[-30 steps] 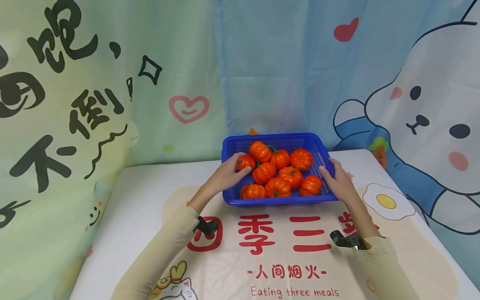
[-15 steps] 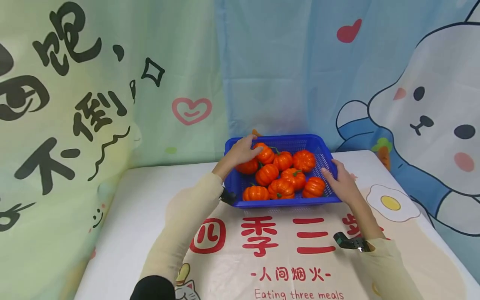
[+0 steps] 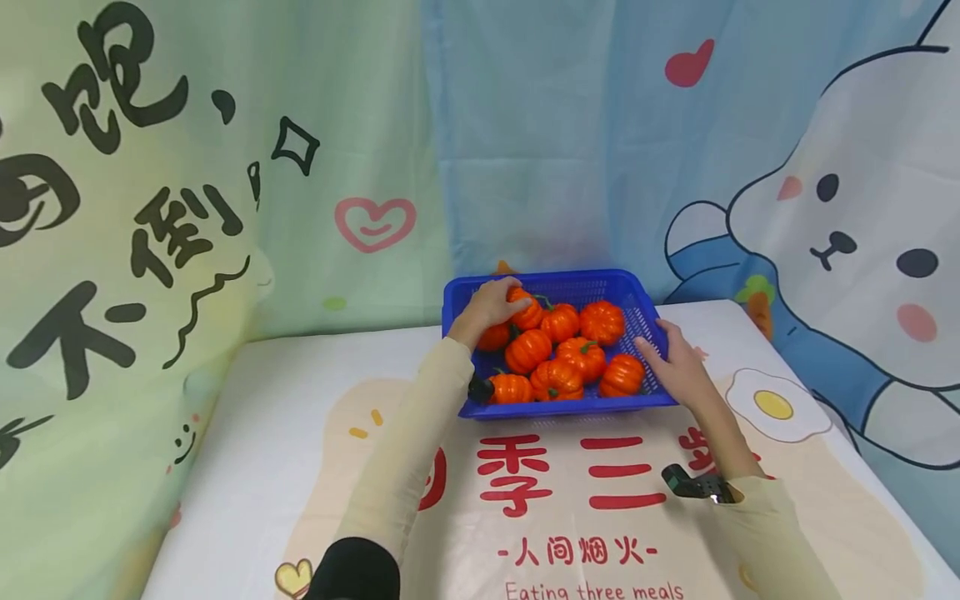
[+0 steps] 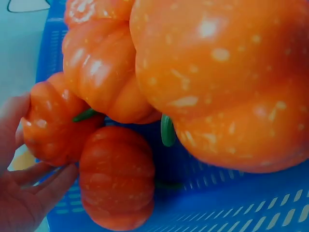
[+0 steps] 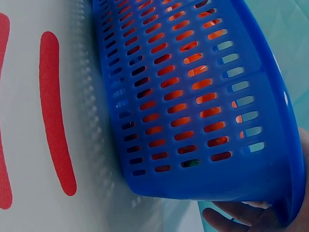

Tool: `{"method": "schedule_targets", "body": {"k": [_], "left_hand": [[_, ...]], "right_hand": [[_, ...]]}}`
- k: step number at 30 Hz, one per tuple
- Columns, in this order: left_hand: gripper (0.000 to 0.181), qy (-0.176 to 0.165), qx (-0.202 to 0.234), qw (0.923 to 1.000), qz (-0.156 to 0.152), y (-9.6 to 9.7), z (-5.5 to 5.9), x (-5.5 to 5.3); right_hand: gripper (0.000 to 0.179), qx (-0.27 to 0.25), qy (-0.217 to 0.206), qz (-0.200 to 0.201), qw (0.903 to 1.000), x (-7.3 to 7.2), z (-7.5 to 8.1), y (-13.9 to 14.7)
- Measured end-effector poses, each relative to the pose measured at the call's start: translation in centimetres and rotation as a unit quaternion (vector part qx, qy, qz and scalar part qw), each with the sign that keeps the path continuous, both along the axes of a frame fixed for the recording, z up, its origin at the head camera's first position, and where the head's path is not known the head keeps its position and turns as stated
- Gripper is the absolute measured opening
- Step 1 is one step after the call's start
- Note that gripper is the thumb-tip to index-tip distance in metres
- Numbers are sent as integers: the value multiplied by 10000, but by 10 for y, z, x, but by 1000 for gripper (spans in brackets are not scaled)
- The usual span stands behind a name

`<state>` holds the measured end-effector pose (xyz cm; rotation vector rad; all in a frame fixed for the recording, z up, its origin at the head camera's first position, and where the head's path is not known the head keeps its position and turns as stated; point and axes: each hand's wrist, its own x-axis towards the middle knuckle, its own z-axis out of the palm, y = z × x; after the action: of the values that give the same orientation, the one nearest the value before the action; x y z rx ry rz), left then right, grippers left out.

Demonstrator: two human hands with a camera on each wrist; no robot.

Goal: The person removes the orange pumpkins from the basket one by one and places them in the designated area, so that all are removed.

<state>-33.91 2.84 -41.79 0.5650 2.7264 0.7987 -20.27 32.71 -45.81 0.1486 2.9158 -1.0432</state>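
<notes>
Basket [image 3: 570, 407] lies with its long axis left to right

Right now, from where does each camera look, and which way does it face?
Head: worn on the head, facing forward and down at the blue basket of orange pumpkins; left hand, right hand and both sleeves show.
Left wrist: worn there, facing the pumpkins inside the basket; part of the left hand shows at left.
Right wrist: worn there, facing the basket's slotted outer wall; part of the right hand shows at lower right.
Shared: head and left wrist both show pumpkins and the left hand.
</notes>
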Motion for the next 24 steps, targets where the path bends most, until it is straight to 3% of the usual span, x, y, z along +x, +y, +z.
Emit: {"method": "schedule_targets", "body": {"k": [9, 24], "left_hand": [[50, -114, 192, 9998, 3, -2, 3, -1], [44, 67, 13, 9992, -389, -6, 1, 5]], "right_hand": [[86, -28, 106, 1, 9999, -3, 0, 2], [85, 54, 66, 2, 10000, 0, -2, 0]]}}
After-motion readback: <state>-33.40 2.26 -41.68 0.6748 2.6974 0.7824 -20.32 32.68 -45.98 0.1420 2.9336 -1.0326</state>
